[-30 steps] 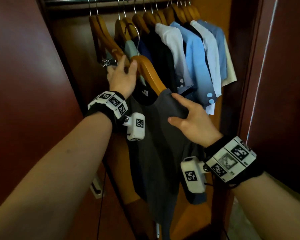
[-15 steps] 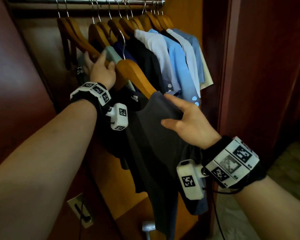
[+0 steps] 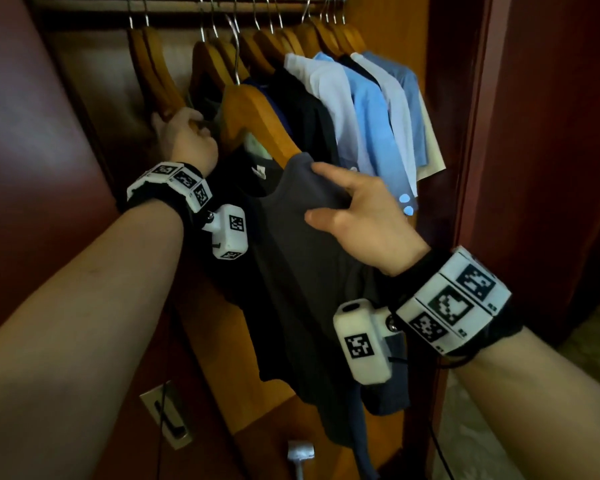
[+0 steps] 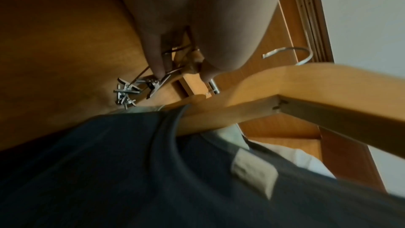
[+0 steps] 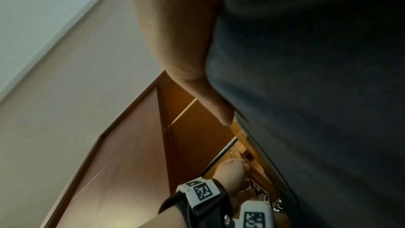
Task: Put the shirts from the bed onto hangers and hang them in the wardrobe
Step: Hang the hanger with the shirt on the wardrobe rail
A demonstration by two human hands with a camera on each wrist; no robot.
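A dark grey T-shirt (image 3: 302, 271) hangs on a wooden hanger (image 3: 253, 112) inside the wardrobe. The hanger's metal hook reaches up close to the rail (image 3: 284, 1); I cannot tell whether it rests on it. My right hand (image 3: 326, 195) pinches the shirt's right shoulder, thumb in front and index finger along the top. My left hand (image 3: 184, 123) grips the lower ends of the empty wooden hangers (image 3: 153, 74) left of the shirt. In the left wrist view its fingers (image 4: 157, 61) lie on a hanger bar with metal clips (image 4: 127, 93). The right wrist view is mostly grey shirt (image 5: 317, 93).
To the right on the rail hang several shirts (image 3: 368, 116), dark, white, blue and cream, packed close. A dark red door (image 3: 32, 133) stands at the left and another (image 3: 551, 133) at the right. The wardrobe's wooden back and floor lie below the shirt.
My left hand has left the shirt's hanger, moved left and curled round the empty hangers' ends. The shirt's hanger has risen toward the rail. My right hand keeps its hold on the shoulder.
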